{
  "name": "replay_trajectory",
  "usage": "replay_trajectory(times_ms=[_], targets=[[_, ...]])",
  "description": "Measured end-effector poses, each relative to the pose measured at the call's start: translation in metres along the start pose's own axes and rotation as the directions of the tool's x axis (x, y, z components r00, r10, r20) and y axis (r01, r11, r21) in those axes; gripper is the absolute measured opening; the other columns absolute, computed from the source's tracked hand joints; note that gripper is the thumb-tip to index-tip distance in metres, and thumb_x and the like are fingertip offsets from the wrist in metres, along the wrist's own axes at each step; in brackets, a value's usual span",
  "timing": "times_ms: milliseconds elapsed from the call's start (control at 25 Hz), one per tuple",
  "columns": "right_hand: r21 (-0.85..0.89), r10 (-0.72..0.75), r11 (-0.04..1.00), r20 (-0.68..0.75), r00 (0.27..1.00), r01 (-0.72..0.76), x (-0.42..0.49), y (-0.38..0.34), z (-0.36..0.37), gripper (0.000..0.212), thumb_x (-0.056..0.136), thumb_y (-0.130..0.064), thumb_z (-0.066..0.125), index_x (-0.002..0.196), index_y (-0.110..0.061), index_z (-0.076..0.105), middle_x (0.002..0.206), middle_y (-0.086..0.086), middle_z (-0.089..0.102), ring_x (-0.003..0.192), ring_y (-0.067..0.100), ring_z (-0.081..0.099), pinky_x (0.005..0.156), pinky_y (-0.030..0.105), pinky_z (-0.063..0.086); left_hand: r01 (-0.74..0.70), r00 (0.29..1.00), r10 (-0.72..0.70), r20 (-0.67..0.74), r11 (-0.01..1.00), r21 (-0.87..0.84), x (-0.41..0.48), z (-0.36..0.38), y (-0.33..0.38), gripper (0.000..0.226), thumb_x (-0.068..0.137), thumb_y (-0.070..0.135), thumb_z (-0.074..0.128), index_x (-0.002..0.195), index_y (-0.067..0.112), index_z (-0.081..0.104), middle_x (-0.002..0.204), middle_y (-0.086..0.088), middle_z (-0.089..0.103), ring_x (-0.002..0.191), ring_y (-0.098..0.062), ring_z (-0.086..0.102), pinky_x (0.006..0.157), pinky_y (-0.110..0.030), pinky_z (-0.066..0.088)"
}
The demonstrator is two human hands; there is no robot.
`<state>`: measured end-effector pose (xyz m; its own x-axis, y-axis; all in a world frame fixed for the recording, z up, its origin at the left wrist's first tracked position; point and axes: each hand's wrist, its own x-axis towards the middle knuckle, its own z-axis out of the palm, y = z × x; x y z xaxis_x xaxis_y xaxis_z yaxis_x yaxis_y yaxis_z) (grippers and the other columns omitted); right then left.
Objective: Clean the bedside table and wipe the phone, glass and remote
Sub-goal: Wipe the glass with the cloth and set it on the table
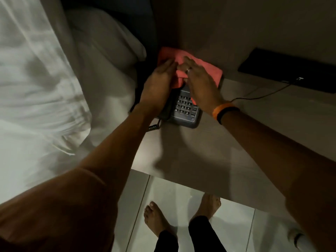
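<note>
A dark grey desk phone (183, 110) with a number keypad stands at the left end of the bedside table (190, 153), close to the bed. A pink cloth (212, 71) lies over the phone's far part. My right hand (200, 82) presses flat on the cloth over the phone, a ring on one finger and an orange and black band on the wrist. My left hand (160, 79) lies along the phone's left side over the handset, fingers touching the cloth's edge. Neither the glass nor the remote is in view.
The bed with white sheets (45, 88) and a pillow (101, 44) lies to the left. A black flat box (291, 70) with a thin cable sits at the back right against the wall. A coiled cord (154, 127) hangs at the phone's front. My bare feet stand on pale floor tiles (181, 197).
</note>
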<state>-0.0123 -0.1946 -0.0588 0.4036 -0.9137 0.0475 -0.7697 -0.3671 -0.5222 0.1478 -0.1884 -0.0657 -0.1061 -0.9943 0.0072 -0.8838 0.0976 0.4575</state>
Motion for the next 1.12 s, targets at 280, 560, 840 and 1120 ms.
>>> replay_trajectory(times_ms=[280,560,840,1120], targets=[[-0.078,-0.042,0.995,0.143,0.989,0.054,-0.069,-0.013,0.005,0.073,0.076,0.024,0.057,0.137,-0.017,0.057,0.162,0.008,0.037,0.140,0.031,0.049,0.107,0.039,0.048,-0.076,0.987,0.096,-0.132,0.986,0.146,-0.104,0.018,0.007,0.058,0.079,-0.009,0.075,0.135,-0.002,0.062,0.143,-0.022,0.059,0.137,-0.041,0.052,0.094,-0.052,0.059],[-0.031,-0.248,0.966,0.189,0.950,0.258,-0.151,-0.014,0.036,0.045,0.080,0.006,0.074,0.120,-0.012,0.071,0.140,0.014,0.062,0.135,0.031,0.055,0.118,0.048,0.036,-0.023,0.998,0.016,0.063,0.994,0.111,-0.212,0.034,0.019,0.063,0.062,0.010,0.092,0.121,0.002,0.072,0.131,-0.019,0.067,0.122,-0.041,0.063,0.076,-0.045,0.063],[-0.233,-0.021,0.972,0.086,0.996,0.041,-0.313,-0.006,0.032,0.033,0.091,-0.019,0.067,0.123,-0.021,0.071,0.150,0.007,0.053,0.144,0.032,0.044,0.112,0.063,0.038,-0.197,0.947,0.204,0.250,0.979,-0.054,-0.294,0.078,0.065,0.047,0.093,0.027,0.056,0.136,0.012,0.059,0.154,-0.014,0.049,0.145,-0.030,0.042,0.116,-0.046,0.036],[-0.338,0.279,0.919,0.198,0.940,-0.201,-0.362,0.010,0.016,0.052,0.099,-0.039,0.045,0.149,-0.022,0.047,0.168,0.013,0.019,0.156,0.035,0.014,0.117,0.068,0.022,-0.197,0.933,0.231,0.275,0.970,-0.145,-0.288,0.110,0.112,0.054,0.100,0.037,0.038,0.140,0.005,0.056,0.156,-0.019,0.045,0.149,-0.031,0.031,0.116,-0.057,0.039]])
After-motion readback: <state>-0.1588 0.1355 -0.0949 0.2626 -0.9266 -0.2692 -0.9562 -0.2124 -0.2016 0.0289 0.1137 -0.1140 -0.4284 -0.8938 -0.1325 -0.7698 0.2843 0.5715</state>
